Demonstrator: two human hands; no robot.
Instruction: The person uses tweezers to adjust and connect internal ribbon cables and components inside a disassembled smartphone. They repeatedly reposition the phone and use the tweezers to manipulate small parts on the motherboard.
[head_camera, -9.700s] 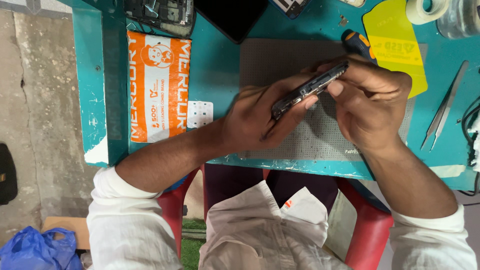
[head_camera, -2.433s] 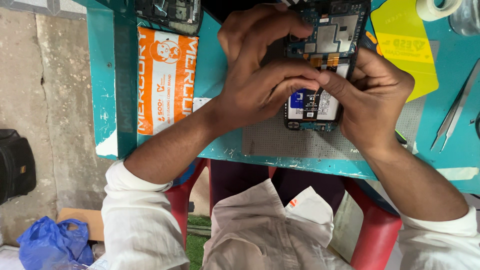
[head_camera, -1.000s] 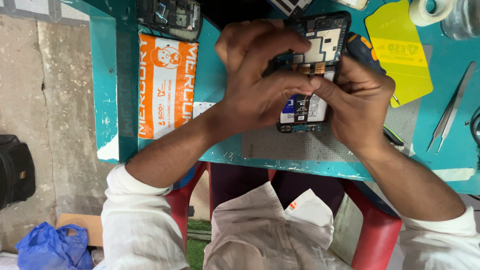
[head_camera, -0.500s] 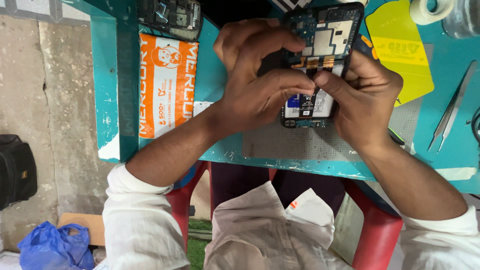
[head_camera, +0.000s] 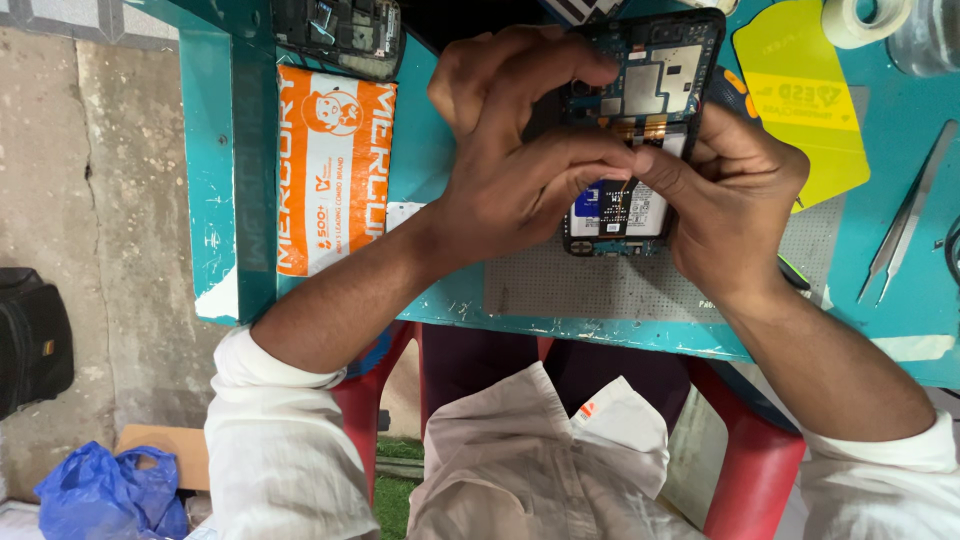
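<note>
Since half a second ago almost nothing has shifted: both hands stay bunched over the opened phone (head_camera: 640, 120), which lies back-up, cover off, on the grey perforated mat (head_camera: 600, 290) at the near edge of the teal worktop (head_camera: 880, 320). From the head view, the left hand (head_camera: 520, 170) is curled across the phone's left side, its fingers bent and its thumb and forefinger pinched together at the middle of the board; whether something tiny sits in that pinch I cannot tell. Meeting it there, the right hand (head_camera: 735, 200) is closed around the phone's right edge, fingertips pressed against those of the left. To the left of the hands lies a flat orange rectangular packet (head_camera: 330, 170) with white print and a small cartoon face, long side running away from the person. Above it sits another stripped phone body (head_camera: 340, 35), dark, at the far edge. A yellow plastic card (head_camera: 810, 110) lies right of the phone, a roll of pale tape (head_camera: 865, 20) beyond it, and metal tweezers (head_camera: 905, 230) rest near the right edge. On the floor, a blue plastic bag (head_camera: 110, 490) and a black bag (head_camera: 30, 340).
</note>
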